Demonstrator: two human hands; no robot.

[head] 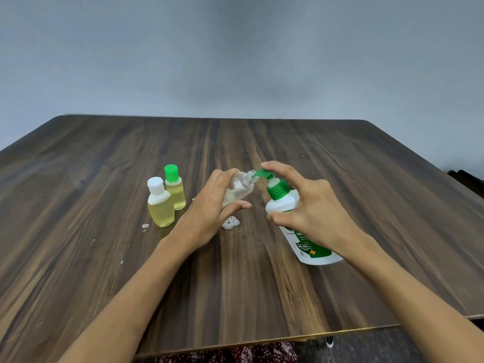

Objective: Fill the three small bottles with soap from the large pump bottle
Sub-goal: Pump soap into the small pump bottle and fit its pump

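My left hand (209,205) grips a clear small bottle (239,188), uncapped and tilted so its mouth meets the green nozzle of the large pump bottle (290,205). My right hand (311,205) holds that white pump bottle round its shoulder, with the index finger lying on the green pump head. The pump bottle leans to the left on the table. Two small bottles of yellow soap stand upright to the left: one with a white cap (159,203), one with a green cap (175,187).
A small white cap (231,222) lies on the dark wooden table (104,158) under my left hand. A blob of foam (145,226) sits near the white-capped bottle. The table's near edge runs just in front of my lap.
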